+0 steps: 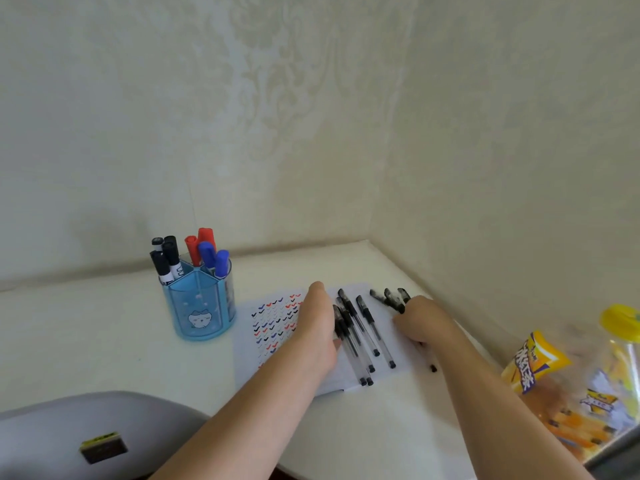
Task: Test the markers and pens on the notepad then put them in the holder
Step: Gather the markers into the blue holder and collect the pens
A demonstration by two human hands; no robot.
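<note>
1. Two walls meet behind the table (104,327), so its far right corner is closed in; the open room lies on the left, between the holder (199,306) and the near edge.
2. On the near left a grey object (69,434) covers the table edge, and on the right a bottle (595,382) with a yellow cap stands close to the right forearm.
3. The notepad (270,327) lies in the middle, just right of the holder, with rows of small black, red and blue check marks on its left part.
4. The holder is blue, upright, and the markers (194,252) stand inside it: black ones on the left, red and blue ones behind and to the right.
5. The left hand (317,323) lies flat, edge down, on the notepad; its fingers are straight and together, holding nothing, and they touch the side of a row of pens (360,330).
6. These pens lie side by side on the notepad, between the two hands.
7. The right hand (420,320) is curled at the right edge of the notepad, and a few black pen ends (391,296) stick out beyond its fingers; I cannot tell if it grips them.
</note>
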